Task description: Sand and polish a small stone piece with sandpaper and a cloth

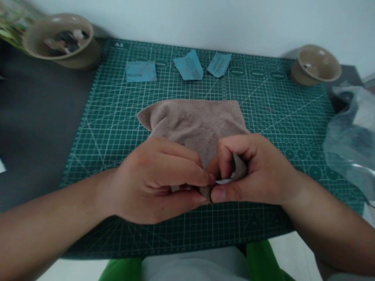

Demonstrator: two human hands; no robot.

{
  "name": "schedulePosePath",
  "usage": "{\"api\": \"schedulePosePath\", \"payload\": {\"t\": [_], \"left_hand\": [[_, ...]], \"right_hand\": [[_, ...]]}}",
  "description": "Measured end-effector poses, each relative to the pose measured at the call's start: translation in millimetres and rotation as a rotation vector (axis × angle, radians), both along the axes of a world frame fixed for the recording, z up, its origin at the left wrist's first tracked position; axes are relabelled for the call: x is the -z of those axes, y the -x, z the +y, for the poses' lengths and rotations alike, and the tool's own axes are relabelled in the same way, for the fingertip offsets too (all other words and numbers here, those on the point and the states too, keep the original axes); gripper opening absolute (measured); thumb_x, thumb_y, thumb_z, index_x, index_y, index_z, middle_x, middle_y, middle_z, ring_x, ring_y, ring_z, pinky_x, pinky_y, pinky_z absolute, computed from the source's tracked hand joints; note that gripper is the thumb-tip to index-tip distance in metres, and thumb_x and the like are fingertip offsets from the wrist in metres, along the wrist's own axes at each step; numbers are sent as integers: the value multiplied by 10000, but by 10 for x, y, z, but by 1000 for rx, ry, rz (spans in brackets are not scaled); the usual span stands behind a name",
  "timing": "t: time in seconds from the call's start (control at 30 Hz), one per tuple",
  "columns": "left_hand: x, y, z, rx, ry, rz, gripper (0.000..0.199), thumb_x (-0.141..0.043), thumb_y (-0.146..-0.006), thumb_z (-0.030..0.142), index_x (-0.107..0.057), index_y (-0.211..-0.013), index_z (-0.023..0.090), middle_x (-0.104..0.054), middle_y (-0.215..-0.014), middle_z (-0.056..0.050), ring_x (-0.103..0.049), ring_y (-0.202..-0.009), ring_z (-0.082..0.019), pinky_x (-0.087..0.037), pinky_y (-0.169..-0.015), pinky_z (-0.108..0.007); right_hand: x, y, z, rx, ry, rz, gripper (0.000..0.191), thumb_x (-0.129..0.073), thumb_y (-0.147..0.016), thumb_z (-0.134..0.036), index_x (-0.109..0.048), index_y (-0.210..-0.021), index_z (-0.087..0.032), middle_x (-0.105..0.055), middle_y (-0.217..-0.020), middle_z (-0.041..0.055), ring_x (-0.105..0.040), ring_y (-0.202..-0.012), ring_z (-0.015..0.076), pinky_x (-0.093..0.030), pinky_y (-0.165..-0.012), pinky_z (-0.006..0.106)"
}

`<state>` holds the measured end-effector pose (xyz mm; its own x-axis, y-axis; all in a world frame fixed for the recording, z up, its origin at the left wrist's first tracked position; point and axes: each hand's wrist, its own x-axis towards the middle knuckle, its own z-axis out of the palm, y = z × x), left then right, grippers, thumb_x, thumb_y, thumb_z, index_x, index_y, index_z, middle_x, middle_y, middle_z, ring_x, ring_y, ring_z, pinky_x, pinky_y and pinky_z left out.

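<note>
A greyish-brown cloth (pixel 202 121) lies rumpled in the middle of the cutting mat (pixel 272 105), its near end lifted and bunched up. My left hand (pixel 158 179) is closed, thumb and fingers pinching a fold of that near end. Right beside it, my right hand (pixel 258 168) is closed too, with a bunch of the cloth wrapped in its curled fingers. The fingertips of both hands meet. Between them shows a thin whitish sliver (pixel 223 181), too little of it visible to name. Whatever lies inside the fold is hidden by my fingers.
Three pieces of blue sandpaper-like sheet with print, such as the left one (pixel 141 72), lie along the mat's far side. A beige pot (pixel 90 50) with small items stands at the back left, a smaller beige bowl (pixel 301 72) at the back right. Clear plastic (pixel 345 136) lies at the right.
</note>
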<state>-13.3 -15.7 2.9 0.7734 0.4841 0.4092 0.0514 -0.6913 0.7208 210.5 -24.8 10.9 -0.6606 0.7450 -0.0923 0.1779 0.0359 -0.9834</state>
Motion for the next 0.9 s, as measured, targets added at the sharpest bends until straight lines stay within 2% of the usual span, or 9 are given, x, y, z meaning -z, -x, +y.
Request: {"api": "schedulePosePath", "payload": {"t": [0.1, 0.13, 0.33, 0.47, 0.53, 0.7, 0.73, 0.8, 0.9], "left_hand": [[83, -14, 50, -34, -300, 88, 271, -578, -942, 127, -626, -676, 114, -595, -625, -32, -591, -545, -135, -401, -489, -254], [98, -16, 59, -32, -334, 97, 300, -562, -947, 128, -618, -653, 112, -570, -608, -26, -579, -537, -132, -387, -487, -250], [5, 1, 19, -2, 31, -80, 69, -696, -921, 177, -682, -924, 110, -674, -698, -16, -620, -557, -84, -448, -497, -185], [76, -12, 38, -39, -286, 78, 209, -598, -947, 158, -663, -752, 119, -619, -641, -31, -600, -554, -142, -420, -491, -258], [113, -20, 57, -49, -331, 106, 310, -553, -956, 142, -628, -655, 124, -571, -602, -21, -568, -519, -130, -390, -477, -249], [2, 7, 45, 15, 35, -59, 62, -699, -911, 164, -683, -906, 105, -660, -677, -16, -621, -547, -94, -449, -500, -184], [-21, 15, 41, 35, 83, -80, 85, -723, -897, 165, -679, -940, 107, -676, -699, -19, -627, -556, -92, -456, -509, -182], [-23, 19, 45, 73, 90, -53, 70, -716, -904, 171, -675, -905, 115, -647, -672, -6, -590, -533, -83, -423, -497, -190], [64, -2, 75, 77, -133, 97, 175, -625, -932, 135, -675, -766, 111, -584, -630, -14, -554, -546, -121, -373, -493, -262]], "right_hand": [[35, 26, -4, 96, -269, -231, 297, -813, -756, -274, -541, -679, -181, -602, -639, -38, -532, -578, 100, -324, -502, 242], [40, 29, -4, 113, -304, -272, 290, -814, -754, -278, -550, -680, -182, -588, -627, -42, -516, -571, 98, -323, -503, 243], [-5, 1, -17, -3, 30, -9, 284, -755, -835, -345, -532, -730, -205, -688, -720, -19, -622, -619, 128, -406, -522, 243], [14, 28, -19, 71, -240, -230, 305, -801, -779, -304, -536, -690, -183, -631, -662, -33, -553, -590, 103, -357, -519, 239], [23, 35, -14, 96, -324, -300, 303, -803, -770, -298, -537, -686, -179, -608, -640, -37, -533, -586, 99, -338, -522, 242], [-15, -2, -11, 6, 50, 32, 299, -802, -789, -255, -520, -714, -193, -628, -690, -23, -588, -608, 119, -343, -500, 239], [-18, -4, -13, -15, 80, 66, 296, -799, -790, -251, -519, -714, -194, -615, -681, -28, -580, -599, 116, -335, -495, 237], [-7, 7, -19, -24, 26, 35, 330, -802, -782, -271, -494, -689, -197, -580, -657, -41, -554, -589, 104, -322, -495, 233], [37, 45, -18, -6, -212, -179, 310, -773, -779, -253, -490, -669, -189, -537, -627, -56, -493, -570, 83, -299, -514, 235]]}}
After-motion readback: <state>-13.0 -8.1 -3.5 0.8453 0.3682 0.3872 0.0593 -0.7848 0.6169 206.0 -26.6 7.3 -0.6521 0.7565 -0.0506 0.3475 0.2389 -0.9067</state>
